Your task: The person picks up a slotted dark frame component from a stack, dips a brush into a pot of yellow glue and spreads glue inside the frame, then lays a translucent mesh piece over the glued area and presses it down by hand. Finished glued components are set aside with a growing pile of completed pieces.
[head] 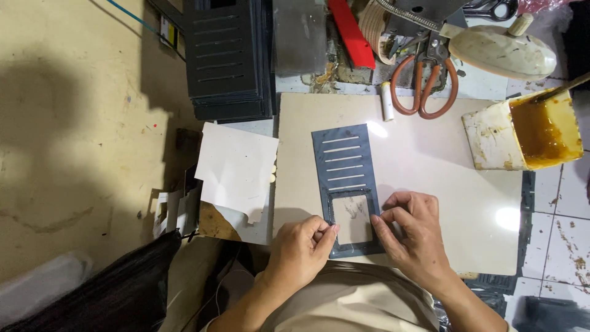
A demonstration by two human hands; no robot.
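Scene: a head-worn camera looks down at a pale desk where a person works on a dark slotted panel.
Panel: flat on the desk, lengthwise away from the person, narrow slots across its far half and a rectangular window in its near half.
Left hand: at the window's left edge, thumb and forefinger pinched shut on something too thin to make out.
Right hand: fingers curled, fingertips pressing on the window's right edge.
Nearby: an open tub of amber glue at the far right, orange-handled scissors beyond the panel, a stack of like panels far left.
Risk: the panel is pinned at one end only, so a pull from the pinch could skew it; a wide reach to the right could probably tip the glue.
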